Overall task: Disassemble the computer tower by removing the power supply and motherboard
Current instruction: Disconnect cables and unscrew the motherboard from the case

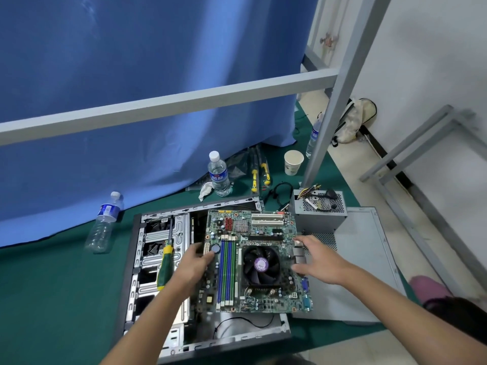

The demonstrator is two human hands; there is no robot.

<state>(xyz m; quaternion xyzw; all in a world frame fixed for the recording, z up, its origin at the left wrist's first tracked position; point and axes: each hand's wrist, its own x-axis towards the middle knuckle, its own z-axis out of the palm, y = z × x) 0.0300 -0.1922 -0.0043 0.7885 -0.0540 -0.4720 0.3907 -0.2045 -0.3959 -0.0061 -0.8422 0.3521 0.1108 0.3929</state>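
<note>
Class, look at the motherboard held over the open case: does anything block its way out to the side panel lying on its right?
Nothing visible does. The left hand and right hand hold the motherboard clear above the case, and the side panel is bare there.

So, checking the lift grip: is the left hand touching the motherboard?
Touching. The head view shows the left hand gripping the motherboard's left edge.
</note>
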